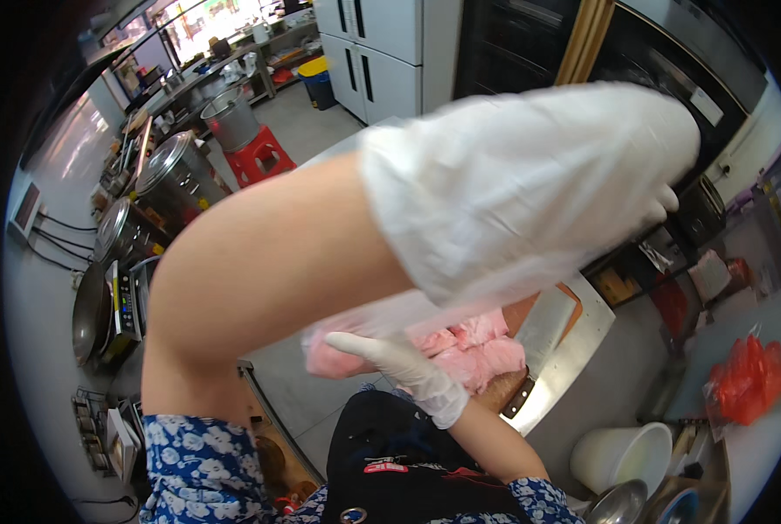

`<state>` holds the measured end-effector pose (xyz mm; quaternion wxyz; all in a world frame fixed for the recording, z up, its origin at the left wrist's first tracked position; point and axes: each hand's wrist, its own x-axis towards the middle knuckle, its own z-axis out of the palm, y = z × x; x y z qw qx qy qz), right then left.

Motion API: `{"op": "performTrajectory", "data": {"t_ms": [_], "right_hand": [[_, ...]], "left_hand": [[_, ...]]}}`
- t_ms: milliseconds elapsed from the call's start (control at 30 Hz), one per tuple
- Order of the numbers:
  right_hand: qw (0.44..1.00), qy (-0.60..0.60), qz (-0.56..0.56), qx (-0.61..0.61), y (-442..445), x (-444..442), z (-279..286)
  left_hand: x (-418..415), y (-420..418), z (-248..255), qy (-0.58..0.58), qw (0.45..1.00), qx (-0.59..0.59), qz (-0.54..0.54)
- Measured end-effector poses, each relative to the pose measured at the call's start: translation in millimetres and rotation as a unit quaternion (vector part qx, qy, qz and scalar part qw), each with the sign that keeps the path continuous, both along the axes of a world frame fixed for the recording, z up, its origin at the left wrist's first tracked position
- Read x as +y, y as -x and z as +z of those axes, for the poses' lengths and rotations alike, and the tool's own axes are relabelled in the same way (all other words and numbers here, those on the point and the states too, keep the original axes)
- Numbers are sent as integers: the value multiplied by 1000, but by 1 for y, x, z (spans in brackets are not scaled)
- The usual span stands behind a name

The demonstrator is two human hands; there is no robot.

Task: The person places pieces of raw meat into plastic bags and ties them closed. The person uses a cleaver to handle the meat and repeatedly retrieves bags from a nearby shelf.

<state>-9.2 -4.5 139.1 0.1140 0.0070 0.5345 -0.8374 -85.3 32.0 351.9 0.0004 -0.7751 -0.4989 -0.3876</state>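
My left arm reaches across the upper middle, blurred, with a loose white glove over my left hand [633, 147]. Its fingers are mostly hidden; a few curled fingertips show at the underside, and what they hold cannot be seen. Lower down, my right hand [403, 367], also in a white glove, has its thumb over a translucent plastic bag [335, 354] with something pink inside. The other fingers are behind it. Beside that hand, pieces of pink raw meat [482, 357] lie on a wooden cutting board [505, 392]. A cleaver [540, 324] rests on the board beyond them.
The board is on a metal table [561, 393]. At lower right are a white bucket [620, 452], metal bowls [616, 504] and red plastic bags [751, 380]. Lidded steel pots [168, 164], a wok [91, 314] and a red stool [259, 157] stand left.
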Motion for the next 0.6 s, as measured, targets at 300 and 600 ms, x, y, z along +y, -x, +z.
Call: {"op": "performTrajectory", "data": {"t_ms": [300, 600], "right_hand": [[992, -55, -27, 114, -37, -27, -41], [984, -165, -51, 37, -122, 56, -49]], "left_hand": [[-43, 17, 86, 242, 544, -803, -3], [-220, 10, -15, 12, 557, -806, 201]]}}
